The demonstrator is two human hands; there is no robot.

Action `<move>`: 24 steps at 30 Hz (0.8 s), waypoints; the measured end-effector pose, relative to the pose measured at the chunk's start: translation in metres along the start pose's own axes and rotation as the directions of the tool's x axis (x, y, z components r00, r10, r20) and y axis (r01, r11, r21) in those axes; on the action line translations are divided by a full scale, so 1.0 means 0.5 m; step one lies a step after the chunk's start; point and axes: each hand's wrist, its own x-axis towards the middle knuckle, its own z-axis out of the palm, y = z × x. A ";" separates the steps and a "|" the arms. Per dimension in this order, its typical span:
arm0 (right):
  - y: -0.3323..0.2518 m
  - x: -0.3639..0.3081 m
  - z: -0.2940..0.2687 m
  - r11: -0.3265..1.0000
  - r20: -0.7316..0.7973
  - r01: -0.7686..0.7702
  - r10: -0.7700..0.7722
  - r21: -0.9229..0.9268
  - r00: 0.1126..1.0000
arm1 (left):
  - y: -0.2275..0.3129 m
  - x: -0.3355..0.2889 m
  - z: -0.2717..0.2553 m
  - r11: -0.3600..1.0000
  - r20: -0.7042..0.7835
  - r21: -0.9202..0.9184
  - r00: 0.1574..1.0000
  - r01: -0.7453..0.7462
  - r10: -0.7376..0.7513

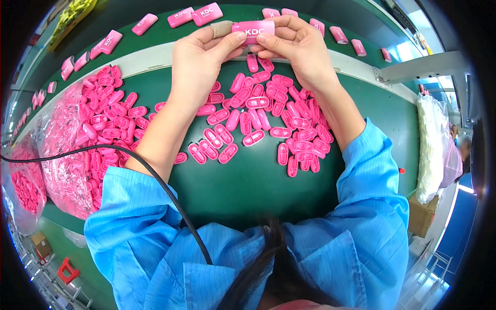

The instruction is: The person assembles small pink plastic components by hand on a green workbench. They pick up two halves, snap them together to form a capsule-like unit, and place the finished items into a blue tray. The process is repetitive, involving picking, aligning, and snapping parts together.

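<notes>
Both of my hands hold one pink printed case (253,30) between them, raised at the far side of the bench. My left hand (209,49) pinches its left end with thumb and fingers; a tan wrap covers one finger. On the right end, my right hand (297,44) grips with the thumb on the front face and fingers behind. Beneath and nearer than my hands lies a loose spread of small oval pink plastic caps (257,102), many showing their hollow side. The back of the held case is hidden.
Printed pink cases (144,24) stand in a line on a green strip beyond a pale rail (155,57). Clear bags of pink caps (64,165) slump at the left. A black cable (155,173) crosses my left arm. A metal bracket (418,70) juts in at right, near a white bag (430,150).
</notes>
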 end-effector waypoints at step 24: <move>0.012 -0.012 0.040 0.957 -0.087 0.241 -0.257 -0.163 0.962 | -0.006 -0.046 0.039 0.750 -0.029 0.601 0.931 -0.274 0.364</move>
